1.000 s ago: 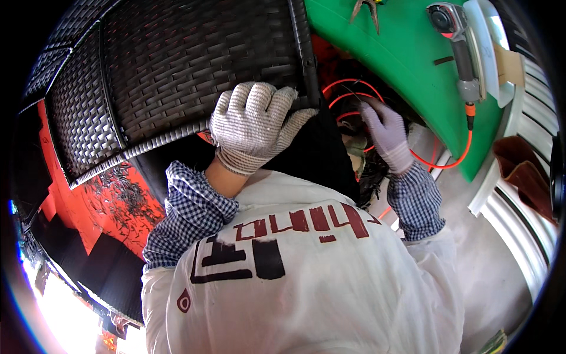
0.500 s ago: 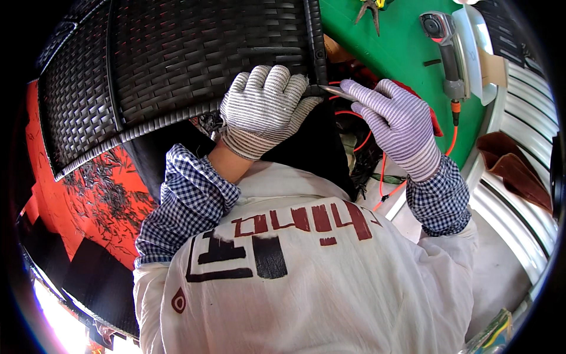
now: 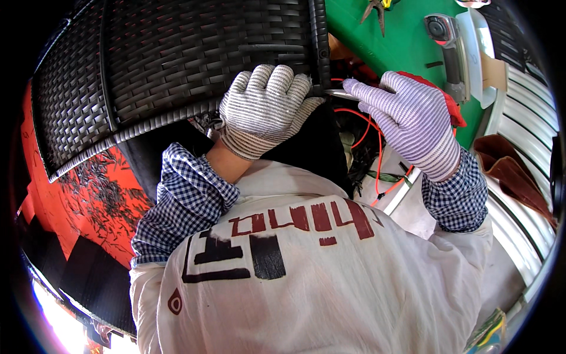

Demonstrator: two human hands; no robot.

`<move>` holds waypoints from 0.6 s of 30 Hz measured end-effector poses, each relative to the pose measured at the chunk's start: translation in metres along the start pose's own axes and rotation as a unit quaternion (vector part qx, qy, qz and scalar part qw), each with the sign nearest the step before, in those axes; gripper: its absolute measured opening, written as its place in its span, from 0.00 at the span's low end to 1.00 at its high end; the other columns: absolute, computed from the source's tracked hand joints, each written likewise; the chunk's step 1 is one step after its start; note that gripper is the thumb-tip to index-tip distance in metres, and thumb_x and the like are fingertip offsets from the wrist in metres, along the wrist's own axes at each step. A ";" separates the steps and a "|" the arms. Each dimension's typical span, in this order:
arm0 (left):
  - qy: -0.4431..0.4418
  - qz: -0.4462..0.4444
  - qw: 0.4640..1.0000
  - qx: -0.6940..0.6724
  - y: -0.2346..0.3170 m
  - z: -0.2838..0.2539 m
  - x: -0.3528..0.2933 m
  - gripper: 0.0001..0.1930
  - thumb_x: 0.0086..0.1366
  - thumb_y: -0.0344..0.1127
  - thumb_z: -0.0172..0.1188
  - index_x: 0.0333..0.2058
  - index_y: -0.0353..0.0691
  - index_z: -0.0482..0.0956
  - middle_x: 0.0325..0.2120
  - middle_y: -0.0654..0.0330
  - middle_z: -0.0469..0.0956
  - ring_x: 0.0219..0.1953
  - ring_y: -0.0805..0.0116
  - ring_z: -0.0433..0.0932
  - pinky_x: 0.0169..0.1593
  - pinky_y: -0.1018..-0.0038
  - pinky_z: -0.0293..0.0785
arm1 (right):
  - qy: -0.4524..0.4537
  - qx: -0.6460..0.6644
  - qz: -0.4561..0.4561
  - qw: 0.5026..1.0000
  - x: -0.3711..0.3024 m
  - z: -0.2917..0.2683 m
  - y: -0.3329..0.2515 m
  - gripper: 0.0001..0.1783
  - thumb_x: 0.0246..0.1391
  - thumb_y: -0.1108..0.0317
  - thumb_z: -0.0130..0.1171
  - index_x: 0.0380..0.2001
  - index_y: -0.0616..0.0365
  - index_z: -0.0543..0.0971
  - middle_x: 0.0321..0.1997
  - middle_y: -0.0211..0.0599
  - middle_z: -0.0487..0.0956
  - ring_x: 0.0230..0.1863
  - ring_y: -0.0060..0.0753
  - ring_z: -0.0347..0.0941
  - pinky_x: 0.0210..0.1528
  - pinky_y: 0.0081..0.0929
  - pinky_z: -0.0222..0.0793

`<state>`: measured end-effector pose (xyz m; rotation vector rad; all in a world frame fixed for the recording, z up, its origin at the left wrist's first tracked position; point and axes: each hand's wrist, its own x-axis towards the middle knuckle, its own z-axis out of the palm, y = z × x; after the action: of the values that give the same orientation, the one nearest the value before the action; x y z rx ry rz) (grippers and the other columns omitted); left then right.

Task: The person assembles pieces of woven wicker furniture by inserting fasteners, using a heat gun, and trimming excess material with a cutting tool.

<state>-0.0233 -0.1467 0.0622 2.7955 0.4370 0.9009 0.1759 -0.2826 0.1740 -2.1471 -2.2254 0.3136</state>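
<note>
A black woven rattan panel (image 3: 194,53) with a wrapped border stretches across the upper left. My left hand (image 3: 265,109), in a white-and-grey striped glove, lies over its near edge close to the right corner. Its fingers bend on the weave and the thumb reaches right along the border, gripping the edge. My right hand (image 3: 410,121), in a similar glove, is closed around a tool with a narrow, pointed metal blade (image 3: 337,93). The blade's tip is at the panel's corner, by my left thumb; its handle is hidden. Something red (image 3: 451,106) shows behind that hand.
On the green surface (image 3: 407,44) lie pliers (image 3: 377,13) and a grey handheld power tool (image 3: 453,56). An orange hose (image 3: 379,171) loops beneath my right hand. Black scraps (image 3: 109,189) litter the red sheet at left. A brown piece (image 3: 513,171) rests on ribbed white metal.
My right wrist and forearm have swung outward to the right, while the blade's tip stays near the panel's corner. More red shows behind that hand. My left hand keeps its place on the edge.
</note>
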 end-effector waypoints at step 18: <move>-0.015 0.000 1.000 -0.001 0.000 0.000 0.000 0.20 0.53 0.55 0.75 0.36 0.46 0.88 0.30 0.61 0.79 0.33 0.62 0.80 0.35 0.65 0.76 | -0.005 0.001 -0.014 1.000 0.006 -0.005 0.001 0.23 0.56 0.68 0.67 0.56 0.47 0.84 0.30 0.37 0.79 0.28 0.32 0.81 0.32 0.29 0.79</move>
<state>-0.0233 -0.1464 0.0622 2.8029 0.4315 0.8567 0.1773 -0.2762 0.1781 -2.1161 -2.2585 0.3254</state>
